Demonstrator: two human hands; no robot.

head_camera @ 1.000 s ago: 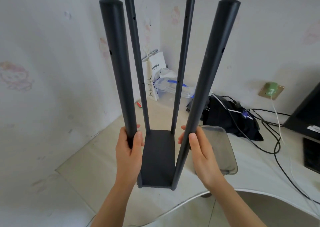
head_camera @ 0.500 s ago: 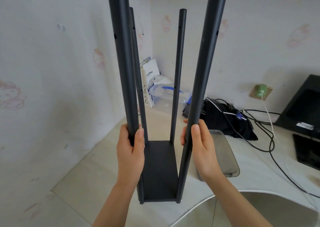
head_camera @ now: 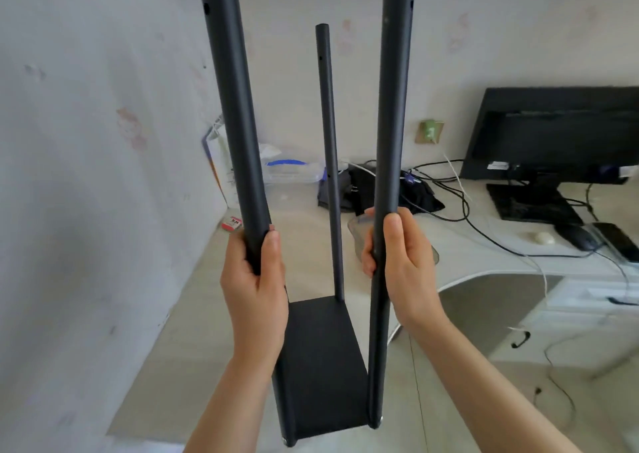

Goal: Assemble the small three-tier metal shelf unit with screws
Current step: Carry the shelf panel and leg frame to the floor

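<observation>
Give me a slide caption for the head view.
Both hands, left and right, grip near posts of black shelf frame.

We count three black posts [head_camera: 235, 113] standing on one black shelf panel [head_camera: 320, 359]. We see two hands: left hand [head_camera: 254, 286], right hand [head_camera: 403, 266].

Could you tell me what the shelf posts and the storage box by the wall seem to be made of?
Shelf posts: apparently metal tube with a matte black coating; even dull sheen, small drilled holes. Storage box: probably clear plastic, since it looks translucent; blur leaves this uncertain.
</observation>
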